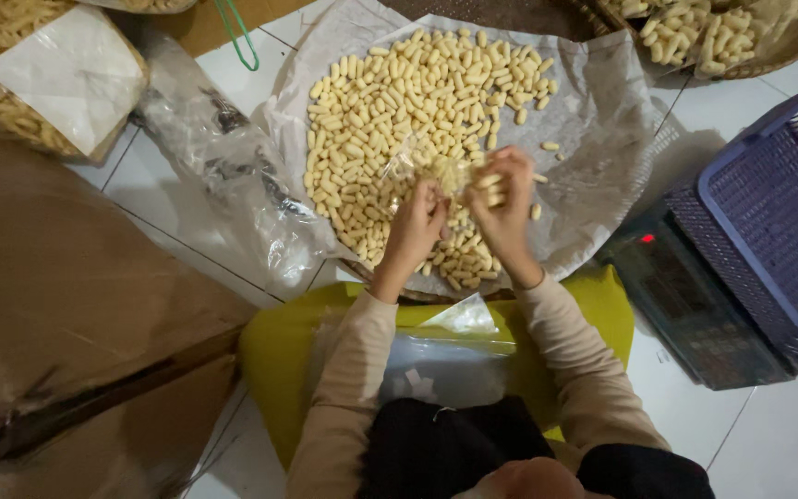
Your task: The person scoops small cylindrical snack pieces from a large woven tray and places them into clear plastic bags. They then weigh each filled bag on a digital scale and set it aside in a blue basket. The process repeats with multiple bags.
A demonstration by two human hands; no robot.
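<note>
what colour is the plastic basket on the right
Blue-purple basket, clearest in the head view.

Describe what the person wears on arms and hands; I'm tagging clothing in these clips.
Both arms are covered by long, close-fitting beige sleeves that end at the wrists. The left hand and right hand are bare: no gloves, and no rings, watch or bracelets that I can make out.

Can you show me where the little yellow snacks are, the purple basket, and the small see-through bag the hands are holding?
little yellow snacks (417, 92): head view, middle of the pile on the paper.
purple basket (768, 212): head view, its mesh side wall.
small clear bag (436, 169): head view, its open top between the hands.
</note>
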